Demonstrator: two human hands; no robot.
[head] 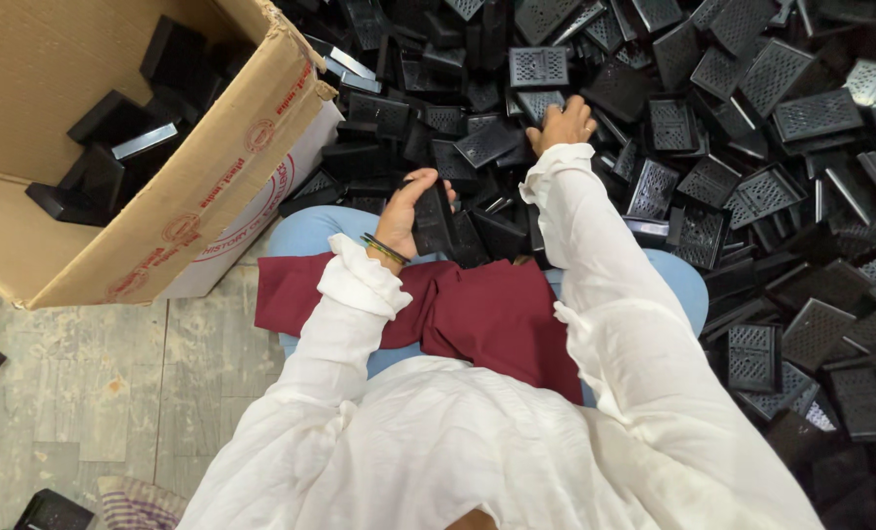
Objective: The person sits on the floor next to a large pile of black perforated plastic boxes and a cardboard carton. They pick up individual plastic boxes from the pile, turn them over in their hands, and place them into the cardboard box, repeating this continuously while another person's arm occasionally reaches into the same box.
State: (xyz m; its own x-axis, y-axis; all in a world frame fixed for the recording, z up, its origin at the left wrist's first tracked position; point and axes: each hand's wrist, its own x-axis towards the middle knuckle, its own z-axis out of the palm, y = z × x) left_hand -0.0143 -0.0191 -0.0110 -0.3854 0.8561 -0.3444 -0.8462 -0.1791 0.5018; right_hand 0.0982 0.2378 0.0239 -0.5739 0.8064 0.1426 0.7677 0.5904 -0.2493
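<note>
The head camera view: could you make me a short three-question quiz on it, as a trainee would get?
1. True or false: the left hand holds a black plastic part.
2. Where does the right hand rest?
A. inside the cardboard box
B. on the pile of black perforated parts
C. on the maroon cloth
3. Fill in: the box lies to the person's ____ side.

Key
1. True; the fingers wrap around it above the lap.
2. B
3. left; it already holds several black parts.
</note>
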